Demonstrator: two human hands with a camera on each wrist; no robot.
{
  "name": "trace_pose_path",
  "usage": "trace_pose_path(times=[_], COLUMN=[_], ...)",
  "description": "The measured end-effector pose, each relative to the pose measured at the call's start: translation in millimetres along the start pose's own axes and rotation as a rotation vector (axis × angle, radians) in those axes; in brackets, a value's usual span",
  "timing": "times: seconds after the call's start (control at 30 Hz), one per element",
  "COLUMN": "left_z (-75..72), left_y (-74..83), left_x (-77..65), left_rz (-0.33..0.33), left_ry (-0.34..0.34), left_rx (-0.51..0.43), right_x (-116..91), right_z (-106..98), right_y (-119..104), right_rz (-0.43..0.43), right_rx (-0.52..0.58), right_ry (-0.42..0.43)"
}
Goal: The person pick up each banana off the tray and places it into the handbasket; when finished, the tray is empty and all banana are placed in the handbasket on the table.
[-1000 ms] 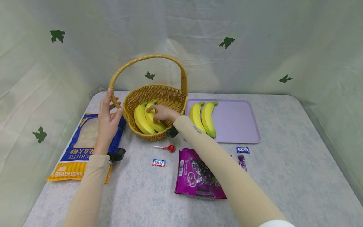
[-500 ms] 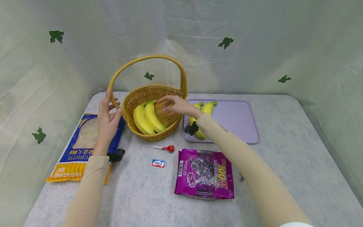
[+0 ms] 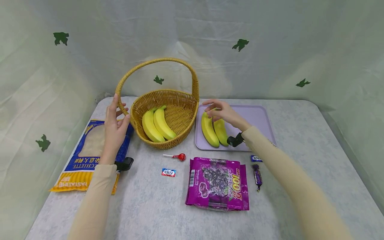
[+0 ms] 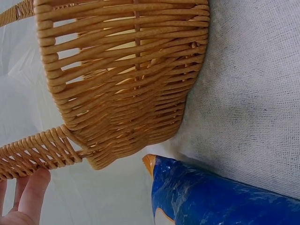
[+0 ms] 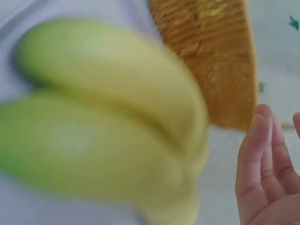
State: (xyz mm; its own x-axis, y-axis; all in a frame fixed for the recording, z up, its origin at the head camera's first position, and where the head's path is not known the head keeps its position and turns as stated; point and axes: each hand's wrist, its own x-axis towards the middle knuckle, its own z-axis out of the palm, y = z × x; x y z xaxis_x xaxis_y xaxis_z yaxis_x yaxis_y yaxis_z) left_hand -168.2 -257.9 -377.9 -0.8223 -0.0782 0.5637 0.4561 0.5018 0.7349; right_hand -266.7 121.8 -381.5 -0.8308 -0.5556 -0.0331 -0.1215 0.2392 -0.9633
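Observation:
A wicker basket (image 3: 180, 116) with a tall arched handle stands at the back, two bananas (image 3: 162, 124) lying side by side inside it. My left hand (image 3: 114, 130) holds the lower left part of its handle between thumb and fingers. In the left wrist view, fingertips (image 4: 36, 185) lie against the woven handle. On the lilac tray (image 3: 249, 123) to the basket's right are two more bananas (image 3: 209, 130). Over their stem ends hovers my right hand (image 3: 226, 115), fingers loosely bent and holding nothing. These bananas (image 5: 108, 136) fill much of the right wrist view, with the hand beside them.
A blue and yellow pasta bag (image 3: 87, 150) lies at the left, a purple candy bag (image 3: 217, 185) front centre. Small sweets lie around: a red lollipop (image 3: 180, 157), a red-blue wrapped candy (image 3: 168, 172), a blue one (image 3: 255, 158) and a purple one (image 3: 257, 176).
My right hand has left the bananas in the basket and moved right to above the tray's bananas. My left hand has stayed at the basket handle.

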Motion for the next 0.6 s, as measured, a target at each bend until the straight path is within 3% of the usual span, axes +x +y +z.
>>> trace_pose_path(times=[0.23, 0.43, 0.6], left_z=[1.4, 1.4, 1.3], left_y=[-0.4, -0.7, 18.1], left_x=[0.7, 0.0, -1.1], left_rz=[0.012, 0.001, 0.008], left_ry=[0.006, 0.004, 0.0], left_rx=[0.001, 0.013, 0.024], right_x=[-26.8, -43.2, -53.9], right_z=[-26.7, -37.9, -40.1], right_y=[26.7, 45.4, 53.9], right_rz=[0.077, 0.114, 0.161], right_rx=[-0.06, -0.073, -0.091], right_ry=[0.075, 0.091, 0.062])
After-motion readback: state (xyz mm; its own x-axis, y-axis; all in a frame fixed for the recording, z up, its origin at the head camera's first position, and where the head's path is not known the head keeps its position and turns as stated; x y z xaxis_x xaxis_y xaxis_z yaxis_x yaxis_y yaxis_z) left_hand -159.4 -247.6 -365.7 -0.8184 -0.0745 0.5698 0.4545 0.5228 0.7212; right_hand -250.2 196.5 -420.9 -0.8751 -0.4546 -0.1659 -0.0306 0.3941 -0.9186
